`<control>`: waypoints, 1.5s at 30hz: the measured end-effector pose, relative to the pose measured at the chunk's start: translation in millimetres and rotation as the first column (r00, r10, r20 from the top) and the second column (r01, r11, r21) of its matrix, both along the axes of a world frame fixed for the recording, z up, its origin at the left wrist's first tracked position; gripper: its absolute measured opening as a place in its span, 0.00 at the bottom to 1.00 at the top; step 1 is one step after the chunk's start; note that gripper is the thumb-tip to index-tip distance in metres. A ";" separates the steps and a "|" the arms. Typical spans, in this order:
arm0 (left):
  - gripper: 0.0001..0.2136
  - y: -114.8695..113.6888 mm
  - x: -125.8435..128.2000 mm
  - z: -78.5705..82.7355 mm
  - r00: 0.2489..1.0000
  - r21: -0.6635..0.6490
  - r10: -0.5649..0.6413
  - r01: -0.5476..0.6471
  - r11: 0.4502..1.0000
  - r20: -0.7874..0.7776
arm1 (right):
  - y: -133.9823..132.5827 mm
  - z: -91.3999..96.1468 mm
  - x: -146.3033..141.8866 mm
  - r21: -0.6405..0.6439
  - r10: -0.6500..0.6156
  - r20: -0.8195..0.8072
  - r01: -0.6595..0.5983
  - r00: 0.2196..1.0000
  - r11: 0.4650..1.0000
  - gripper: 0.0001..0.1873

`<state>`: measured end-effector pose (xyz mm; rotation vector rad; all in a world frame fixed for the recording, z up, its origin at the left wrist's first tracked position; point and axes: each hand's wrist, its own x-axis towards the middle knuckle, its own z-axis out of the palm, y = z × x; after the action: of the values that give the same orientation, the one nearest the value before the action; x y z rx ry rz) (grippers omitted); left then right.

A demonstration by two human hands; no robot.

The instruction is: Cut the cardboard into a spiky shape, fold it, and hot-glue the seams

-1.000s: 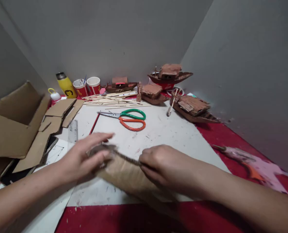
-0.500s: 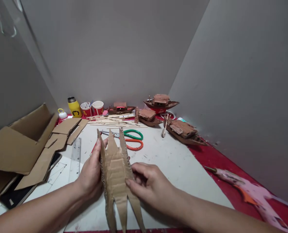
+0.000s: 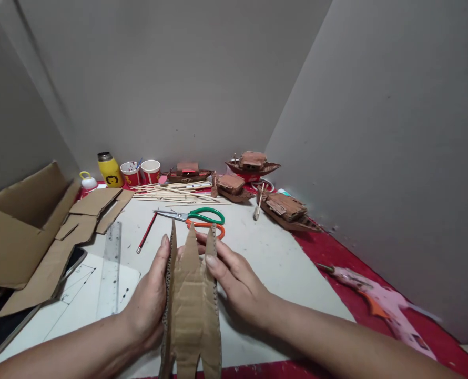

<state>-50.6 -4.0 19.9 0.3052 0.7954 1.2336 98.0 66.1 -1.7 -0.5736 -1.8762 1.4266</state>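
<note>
A folded brown cardboard cutout (image 3: 189, 305) with pointed prongs at its far and near ends is held up between both hands. My left hand (image 3: 149, 295) grips its left side, thumb on the outer face and the other fingers hidden behind it. At the far right prong, my right hand (image 3: 237, 279) has its thumb on the near side and its fingers round the back. The side strips stand bent up from the middle panel. Just beyond lie scissors (image 3: 202, 215) with one green and one orange handle, and a red pencil (image 3: 147, 231).
Brown model boats (image 3: 285, 208) stand at the back, near thin wooden sticks (image 3: 179, 192), paper cups (image 3: 151, 171) and a yellow bottle (image 3: 110, 171). To the left are cardboard pieces (image 3: 66, 231), a clear ruler (image 3: 110, 268) and a phone (image 3: 74, 260). A pink glue gun (image 3: 379, 300) lies right.
My right hand has shifted from the middle of the cutout's right edge up to its far right prong. The view has turned slightly right, and the red pencil now shows fully.
</note>
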 end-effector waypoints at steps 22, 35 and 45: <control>0.22 -0.5 20.4 -0.3 0.992 -0.075 -0.044 0.035 0.997 -0.122 | -8.3 1.5 -6.1 -0.249 -0.027 -0.030 0.018 0.999 0.968 0.17; 0.21 16.6 -7.6 -5.0 0.820 0.078 -0.167 0.249 0.965 -0.548 | 23.1 -8.2 -9.8 -0.447 -0.191 -0.138 0.111 0.972 0.888 0.11; 0.06 15.7 -12.6 -13.1 0.255 0.096 -0.007 0.392 0.915 -0.967 | 28.6 -17.7 -9.5 -0.402 -0.116 0.074 0.136 0.990 0.906 0.11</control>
<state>-63.2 11.8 6.8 1.5328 1.5396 0.7989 88.6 94.7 -19.4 -0.9200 -1.5467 1.7392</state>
